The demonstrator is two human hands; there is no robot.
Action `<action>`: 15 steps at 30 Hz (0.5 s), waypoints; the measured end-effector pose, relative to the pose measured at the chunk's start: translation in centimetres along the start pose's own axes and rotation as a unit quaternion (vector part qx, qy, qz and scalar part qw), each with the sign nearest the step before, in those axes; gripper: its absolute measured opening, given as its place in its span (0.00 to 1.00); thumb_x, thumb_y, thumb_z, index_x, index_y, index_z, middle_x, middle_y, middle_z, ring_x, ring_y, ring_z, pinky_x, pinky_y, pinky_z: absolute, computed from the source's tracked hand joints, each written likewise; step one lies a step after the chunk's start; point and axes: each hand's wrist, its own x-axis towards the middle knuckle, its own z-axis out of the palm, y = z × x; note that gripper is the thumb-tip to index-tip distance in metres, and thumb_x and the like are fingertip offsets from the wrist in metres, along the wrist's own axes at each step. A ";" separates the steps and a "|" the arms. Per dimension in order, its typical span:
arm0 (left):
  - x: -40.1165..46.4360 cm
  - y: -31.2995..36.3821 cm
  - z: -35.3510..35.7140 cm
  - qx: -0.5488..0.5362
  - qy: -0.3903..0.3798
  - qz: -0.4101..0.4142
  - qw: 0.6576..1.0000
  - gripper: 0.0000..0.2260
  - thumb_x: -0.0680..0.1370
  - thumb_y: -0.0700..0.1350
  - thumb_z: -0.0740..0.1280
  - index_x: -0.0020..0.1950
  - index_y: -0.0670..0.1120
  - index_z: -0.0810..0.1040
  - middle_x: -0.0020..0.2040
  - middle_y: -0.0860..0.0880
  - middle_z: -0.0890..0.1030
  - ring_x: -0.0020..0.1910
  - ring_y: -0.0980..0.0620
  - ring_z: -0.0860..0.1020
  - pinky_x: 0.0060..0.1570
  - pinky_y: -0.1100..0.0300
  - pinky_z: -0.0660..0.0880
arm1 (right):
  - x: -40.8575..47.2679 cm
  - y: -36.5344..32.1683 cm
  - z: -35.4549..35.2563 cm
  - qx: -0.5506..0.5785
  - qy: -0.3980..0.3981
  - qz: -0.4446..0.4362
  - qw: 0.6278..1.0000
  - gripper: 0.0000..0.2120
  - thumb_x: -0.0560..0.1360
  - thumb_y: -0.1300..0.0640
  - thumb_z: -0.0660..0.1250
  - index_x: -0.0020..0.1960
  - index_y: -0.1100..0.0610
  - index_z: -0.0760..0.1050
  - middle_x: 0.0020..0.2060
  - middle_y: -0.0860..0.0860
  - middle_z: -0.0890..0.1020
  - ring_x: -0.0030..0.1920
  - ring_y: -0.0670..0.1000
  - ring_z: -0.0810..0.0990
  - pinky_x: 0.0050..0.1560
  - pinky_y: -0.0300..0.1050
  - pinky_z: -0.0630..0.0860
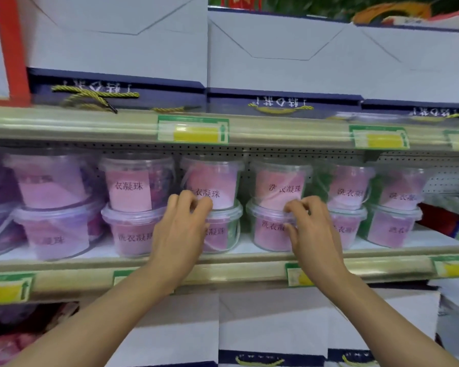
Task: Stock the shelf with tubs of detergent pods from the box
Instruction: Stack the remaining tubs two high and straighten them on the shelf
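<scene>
Clear tubs of detergent pods with pink labels stand two high along the middle shelf (249, 256). My left hand (180, 229) reaches to the middle stack. Its curled fingers hold the base of the upper tub (217, 178) and the hand covers much of the lower tub (223, 234). My right hand (312, 231) is at the stack to the right. Its thumb and fingertips pinch the lid rim of the lower tub (269, 234), just under the upper tub (281, 181). The supply box is not in view.
More stacked tubs (133, 189) fill the shelf on both sides. White and navy gift bags (117, 43) sit on the shelf above, and similar bags (270, 327) stand below. Green and yellow price tags (194, 129) line the shelf edges. Red packaging (440, 218) lies at the far right.
</scene>
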 end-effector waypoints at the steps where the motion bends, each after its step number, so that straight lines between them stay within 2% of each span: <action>1: 0.0 0.0 0.1 -0.002 0.006 -0.001 1.000 0.19 0.63 0.37 0.78 0.46 0.44 0.72 0.44 0.45 0.73 0.42 0.46 0.69 0.19 0.61 0.62 | 0.0 0.0 0.0 0.000 0.002 -0.002 1.000 0.15 0.63 0.69 0.74 0.47 0.60 0.74 0.44 0.56 0.72 0.42 0.58 0.73 0.23 0.45 0.69; 5: 0.1 0.0 0.3 0.010 0.021 0.002 1.000 0.18 0.64 0.36 0.77 0.47 0.43 0.73 0.44 0.45 0.73 0.42 0.48 0.67 0.20 0.64 0.58 | 0.1 0.2 0.2 0.005 0.010 0.001 1.000 0.14 0.64 0.69 0.73 0.47 0.61 0.74 0.44 0.57 0.73 0.42 0.58 0.74 0.23 0.45 0.69; 10: 0.0 0.2 0.5 0.030 0.032 0.008 0.999 0.18 0.63 0.35 0.77 0.46 0.43 0.74 0.44 0.45 0.73 0.40 0.45 0.71 0.17 0.61 0.66 | 0.1 0.4 0.2 0.004 0.016 -0.018 1.000 0.14 0.63 0.68 0.75 0.46 0.61 0.75 0.43 0.57 0.73 0.41 0.58 0.74 0.21 0.47 0.71; 13: -0.4 0.0 0.5 0.061 0.015 0.013 0.998 0.23 0.60 0.32 0.76 0.49 0.44 0.71 0.48 0.45 0.73 0.42 0.44 0.72 0.16 0.58 0.67 | -0.1 0.5 -0.2 -0.016 -0.006 -0.035 0.999 0.17 0.62 0.64 0.77 0.46 0.61 0.74 0.43 0.57 0.74 0.41 0.59 0.75 0.20 0.45 0.70; 15: -1.3 -0.2 0.3 0.068 0.000 0.026 0.997 0.30 0.58 0.30 0.75 0.56 0.44 0.71 0.54 0.43 0.75 0.47 0.42 0.75 0.22 0.56 0.73 | -0.4 0.3 -0.6 -0.036 -0.026 -0.044 0.998 0.20 0.60 0.61 0.79 0.48 0.61 0.75 0.45 0.58 0.74 0.42 0.60 0.76 0.22 0.46 0.72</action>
